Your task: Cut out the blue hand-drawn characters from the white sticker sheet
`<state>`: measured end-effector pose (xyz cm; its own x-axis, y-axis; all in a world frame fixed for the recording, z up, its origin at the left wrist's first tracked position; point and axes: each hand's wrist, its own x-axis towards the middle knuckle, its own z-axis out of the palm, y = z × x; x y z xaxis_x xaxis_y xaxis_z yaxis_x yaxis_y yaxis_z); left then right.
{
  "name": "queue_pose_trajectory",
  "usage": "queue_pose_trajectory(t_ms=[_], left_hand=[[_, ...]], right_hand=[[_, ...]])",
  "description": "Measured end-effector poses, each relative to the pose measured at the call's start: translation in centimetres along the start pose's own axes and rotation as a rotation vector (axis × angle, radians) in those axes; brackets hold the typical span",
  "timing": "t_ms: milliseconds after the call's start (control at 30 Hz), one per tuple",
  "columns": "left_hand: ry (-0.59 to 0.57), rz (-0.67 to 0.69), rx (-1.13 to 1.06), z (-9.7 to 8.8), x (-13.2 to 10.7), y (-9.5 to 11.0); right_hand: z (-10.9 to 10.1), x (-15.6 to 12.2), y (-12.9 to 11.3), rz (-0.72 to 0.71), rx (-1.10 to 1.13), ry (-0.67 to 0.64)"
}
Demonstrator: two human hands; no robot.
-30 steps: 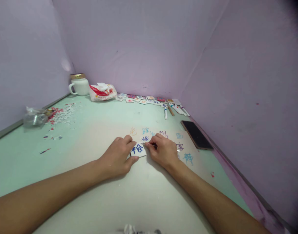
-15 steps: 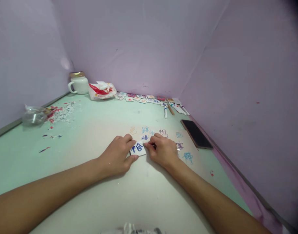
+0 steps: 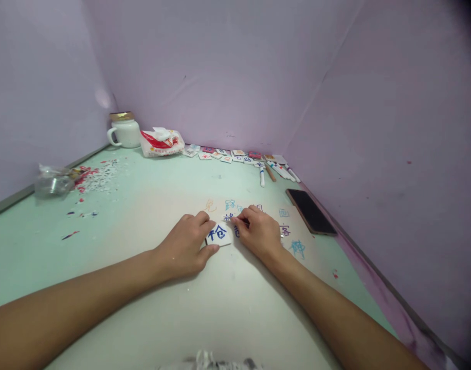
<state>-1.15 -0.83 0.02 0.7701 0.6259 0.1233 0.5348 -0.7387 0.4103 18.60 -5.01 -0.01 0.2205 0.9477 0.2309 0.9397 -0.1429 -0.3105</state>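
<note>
Head | left hand holds tile edge | right hand pinches thin tool (mostly hidden) | phone apart, near table edge

There are two hands, one thin tool, one phone, one mug, one tissue pack, one plastic bag, one stick, at least three markers and more than ten tiles.

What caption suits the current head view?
Left hand holds a white tile bearing a blue Chinese character; right hand pinches a slim, mostly hidden tool beside it.
</note>
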Motion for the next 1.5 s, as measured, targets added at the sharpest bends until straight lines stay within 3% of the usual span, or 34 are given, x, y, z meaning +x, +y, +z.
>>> queue_pose_trajectory(t_ms=[300,467,733,967,1200,1500], left_hand=[[0.065,0.006,0.021,0.7,0.0,-0.5],[0.009,0.006,0.002,0.3,-0.1,-0.3],[0.089,0.019,0.016,1.1,-0.2,-0.8],[0.068,0.009,0.011,0.8,-0.1,-0.6],[-0.049,-0.031,-0.001,-0.5,-0.1,0.2],[-0.04,-0.031,0.002,-0.4,0.0,0.2]], right_hand=[[0.0,0.0,0.2,-0.002,0.085,0.013],[-0.1,-0.1,0.2,-0.016,0.108,0.022],[-0.2,-0.4,0.5,-0.043,0.131,0.028],[-0.2,-0.5,0.5,-0.033,0.129,0.018],[-0.3,-0.4,0.3,-0.033,0.12,0.007],[-0.4,-0.9,0.3,-0.05,0.119,-0.016]])
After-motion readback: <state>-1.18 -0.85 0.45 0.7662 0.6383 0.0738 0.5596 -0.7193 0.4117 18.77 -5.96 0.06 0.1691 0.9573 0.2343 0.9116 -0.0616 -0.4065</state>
